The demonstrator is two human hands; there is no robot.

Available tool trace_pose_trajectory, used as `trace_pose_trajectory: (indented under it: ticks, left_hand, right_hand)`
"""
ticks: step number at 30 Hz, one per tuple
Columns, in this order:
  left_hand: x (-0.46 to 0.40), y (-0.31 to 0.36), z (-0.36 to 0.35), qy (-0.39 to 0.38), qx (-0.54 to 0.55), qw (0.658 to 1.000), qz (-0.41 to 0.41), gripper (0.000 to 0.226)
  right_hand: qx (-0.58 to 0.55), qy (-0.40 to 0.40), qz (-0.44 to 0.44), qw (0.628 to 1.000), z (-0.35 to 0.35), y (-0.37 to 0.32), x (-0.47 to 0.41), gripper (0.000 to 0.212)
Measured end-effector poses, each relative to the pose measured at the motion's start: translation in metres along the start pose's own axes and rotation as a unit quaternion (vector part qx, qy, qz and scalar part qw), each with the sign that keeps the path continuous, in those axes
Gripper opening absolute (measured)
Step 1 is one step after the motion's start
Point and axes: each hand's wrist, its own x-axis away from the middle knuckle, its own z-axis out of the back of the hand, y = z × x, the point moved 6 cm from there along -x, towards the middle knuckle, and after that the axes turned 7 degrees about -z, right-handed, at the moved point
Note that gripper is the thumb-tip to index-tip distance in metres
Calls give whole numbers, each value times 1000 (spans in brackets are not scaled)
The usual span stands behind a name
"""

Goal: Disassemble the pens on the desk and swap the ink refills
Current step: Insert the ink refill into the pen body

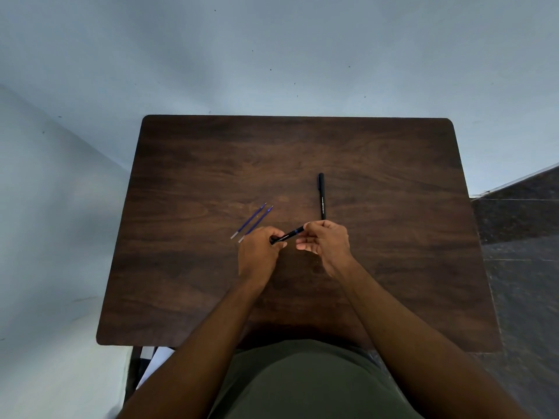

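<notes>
Both forearms bare, reaching forward and angling in toward each other. Left hand (258, 247) back up, fingers curled, grip closed round the pen body (287, 234). Right hand (325, 241) palm turned inward, thumb and forefinger pinching the pen's other end, remaining fingers loosely curled below. Hands close together, not touching.

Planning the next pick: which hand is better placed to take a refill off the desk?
Probably the left. The left hand grips the black pen right beside the two blue refills, whose near ends lie next to its knuckles. The right hand pinches the pen's other end, farther from them.
</notes>
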Motion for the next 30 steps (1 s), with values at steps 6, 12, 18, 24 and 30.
trace_pose_trajectory:
  ticks: [6,12,18,24,30]
  left_hand:
    - [-1,-1,3,14,-5,1000,-5,18]
    - [-2,1,5,17,-16,1000,-14,17]
    - [0,2,4,12,-17,1000,-17,17]
    - [-3,-5,4,13,-17,1000,-9,16]
    - [-7,-4,3,15,-21,1000,-8,19]
  right_hand:
    - [50,-6,15,999,-1,-3,-1,10]
    - [172,25,44,984,0,-8,-5,20]
    - [289,48,70,954,1,-13,-4,48]
    - [213,-21,74,974,4,-14,-6,21]
    - [180,-21,74,981,4,-14,-8,16]
